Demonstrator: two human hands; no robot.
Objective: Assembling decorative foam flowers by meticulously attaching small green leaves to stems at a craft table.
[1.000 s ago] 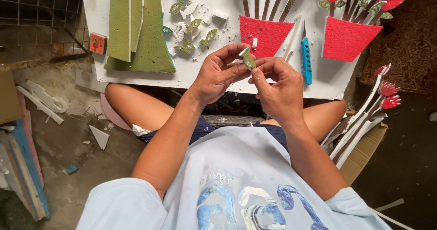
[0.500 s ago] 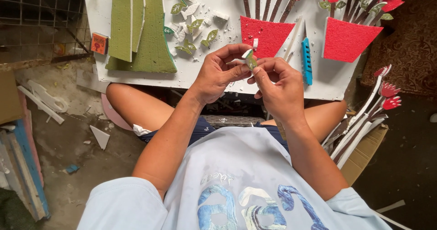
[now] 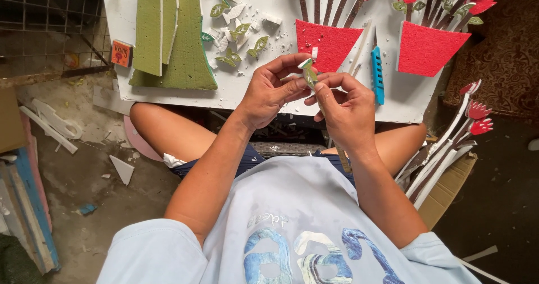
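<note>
1. The left hand and the right hand meet above the near edge of the white desk, over the person's lap.
2. Both hands pinch one small green foam leaf with a pale edge — the left thumb and fingers close on it from the left, the right fingertips press it from the right and below.
3. The leaf stands roughly upright between the fingers, held off the desk, just in front of the nearer red foam pot shape.
4. A second red foam pot shape lies to the right on the desk, with red flowers on dark stems above it.
5. A blue utility knife lies on the desk between the two red shapes, just beside the right hand.
6. Tall green foam slabs lie at the left of the desk — loose cut green leaves and white scraps are scattered between them and the hands.
7. A bundle of white sticks tipped with red flowers leans beside the person's right knee.
</note>
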